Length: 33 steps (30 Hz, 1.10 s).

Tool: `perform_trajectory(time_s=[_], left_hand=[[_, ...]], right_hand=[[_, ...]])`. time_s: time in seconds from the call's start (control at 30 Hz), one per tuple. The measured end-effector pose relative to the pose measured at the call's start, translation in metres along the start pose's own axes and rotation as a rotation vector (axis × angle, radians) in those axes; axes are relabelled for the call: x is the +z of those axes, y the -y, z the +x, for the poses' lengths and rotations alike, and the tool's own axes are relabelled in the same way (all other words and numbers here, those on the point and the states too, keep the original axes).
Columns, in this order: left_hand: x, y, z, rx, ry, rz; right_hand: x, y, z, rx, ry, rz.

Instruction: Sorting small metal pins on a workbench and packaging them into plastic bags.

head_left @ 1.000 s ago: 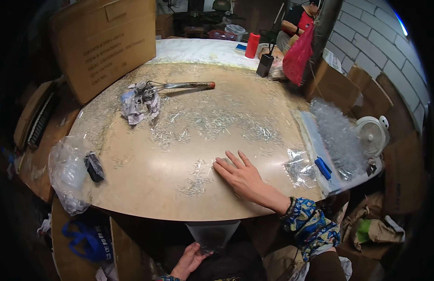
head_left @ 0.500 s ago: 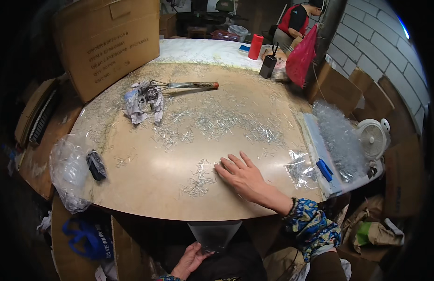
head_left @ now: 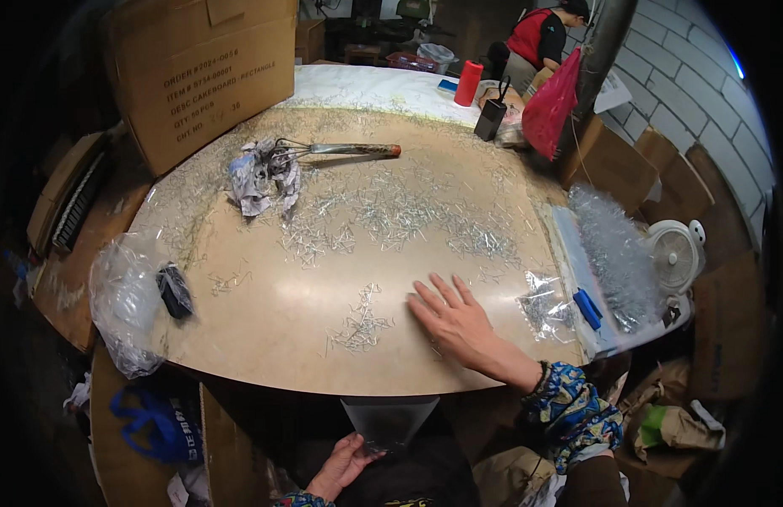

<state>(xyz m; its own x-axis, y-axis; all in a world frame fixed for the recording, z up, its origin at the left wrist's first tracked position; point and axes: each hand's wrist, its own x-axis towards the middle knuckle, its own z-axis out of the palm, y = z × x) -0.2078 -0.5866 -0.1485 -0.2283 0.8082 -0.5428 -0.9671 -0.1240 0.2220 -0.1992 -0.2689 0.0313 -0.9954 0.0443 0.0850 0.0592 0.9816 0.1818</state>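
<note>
My right hand (head_left: 459, 325) lies palm down over the table (head_left: 273, 338), its fingers stretched out and spread. Left of it is a small pile of thin metal hooks or pins (head_left: 359, 323), apart from the fingertips. A wider scatter of the same metal pieces (head_left: 400, 215) lies farther back. Below the table's front edge, my left hand (head_left: 347, 462) pinches the lower part of a clear plastic bag (head_left: 390, 422), whose upper end meets the edge. A few small pieces seem to lie in the bag's bottom. A filled clear bag (head_left: 543, 306) rests right of my right hand.
A hand rake (head_left: 349, 149) lies by crumpled paper (head_left: 260, 177). A plastic bag (head_left: 125, 296) and a dark wrapped object (head_left: 174, 290) sit at left. A tray of clear bags (head_left: 615, 262) and a fan (head_left: 674, 253) stand right. A big carton (head_left: 205, 84) and another person (head_left: 539, 38) are behind.
My right hand has slid a little to the right, away from the small pile. My left hand still holds the bag at the table edge. The other person has shifted slightly.
</note>
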Motion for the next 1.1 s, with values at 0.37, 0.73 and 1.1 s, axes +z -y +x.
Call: perform_trajectory(time_s=[0.37, 0.73, 1.1], left_hand=[[-0.010, 0.004, 0.003, 0.021, 0.033, 0.054], [0.005, -0.001, -0.001, 0.021, 0.035, 0.017], [-0.001, 0.000, 0.000, 0.026, 0.057, 0.024]], right_hand=[[0.017, -0.005, 0.025, 0.057, 0.006, -0.018], [0.018, -0.009, 0.017, 0.120, -0.037, 0.085], [0.017, -0.017, 0.011, 0.202, -0.008, 0.067]])
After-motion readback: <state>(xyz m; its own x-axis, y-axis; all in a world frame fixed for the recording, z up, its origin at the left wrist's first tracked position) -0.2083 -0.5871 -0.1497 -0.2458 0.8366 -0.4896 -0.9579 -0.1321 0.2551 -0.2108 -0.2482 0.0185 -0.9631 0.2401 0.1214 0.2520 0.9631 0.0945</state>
